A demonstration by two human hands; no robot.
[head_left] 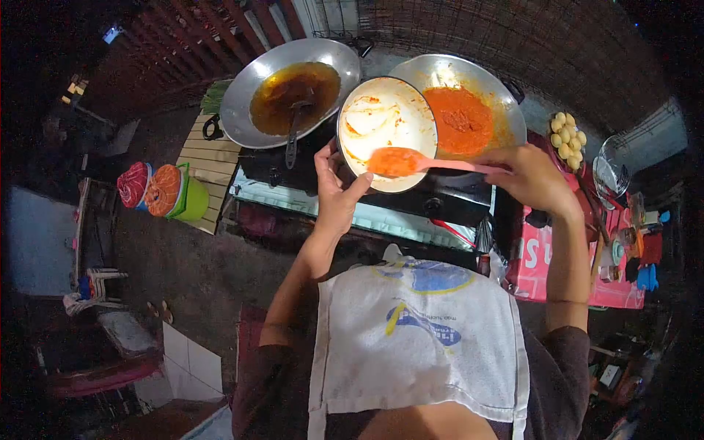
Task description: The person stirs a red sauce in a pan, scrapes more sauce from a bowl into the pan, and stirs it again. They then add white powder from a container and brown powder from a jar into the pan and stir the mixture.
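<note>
My left hand grips the lower left rim of a white enamel bowl, which is tilted and smeared with red paste. In my right hand is the handle of a pink spatula; its head, coated in red paste, lies over the bowl's lower edge. Behind and to the right of the bowl, a wok holds thick red sauce. To the left, another wok contains brown oil, with a dark slotted turner resting in it. Both woks stand on a stove.
Several peeled, pale round items sit at right, beside a wire strainer. A table with a pink cover carries jars and small goods. At left, a green bucket and cloth-topped containers stand by a slatted wooden surface.
</note>
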